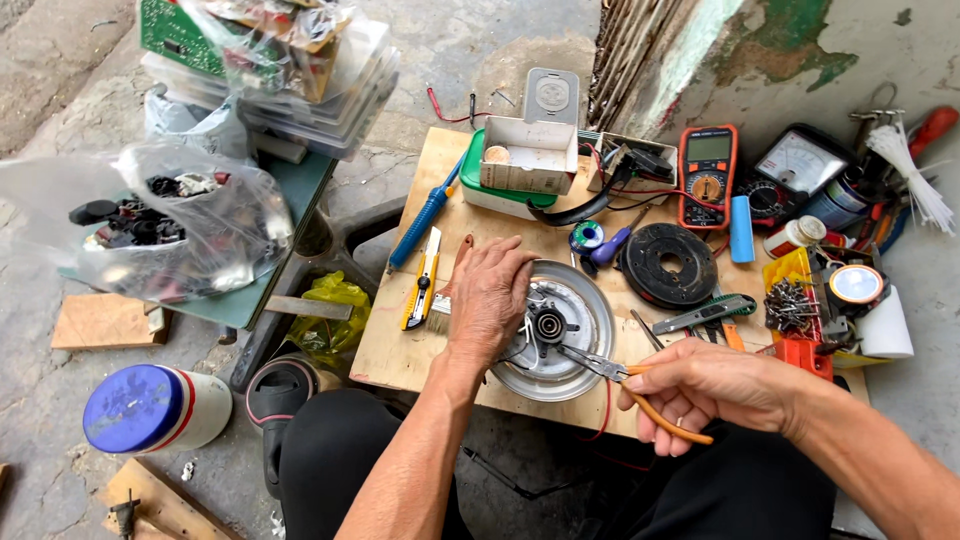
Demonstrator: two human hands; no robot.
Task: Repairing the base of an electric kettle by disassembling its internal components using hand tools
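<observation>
A round silver metal motor housing [580, 300] lies on a small wooden board [385, 345], with a black hub [549, 323] at its centre. My left hand [490, 295] rests flat on the housing's left edge. My right hand [705, 385] grips orange-handled pliers [610, 368], whose metal jaws reach up-left to the hub. A red wire [604, 412] hangs off the board's front edge below the pliers.
On the board: a yellow utility knife [420, 280], a brush [447, 290], a blue soldering iron [425, 213], a black disc [669, 264], an orange multimeter [707, 175] and a white box [530, 150]. Tools and screws crowd the right. Plastic bags [180, 215] and a blue-lidded jar [150, 408] sit left.
</observation>
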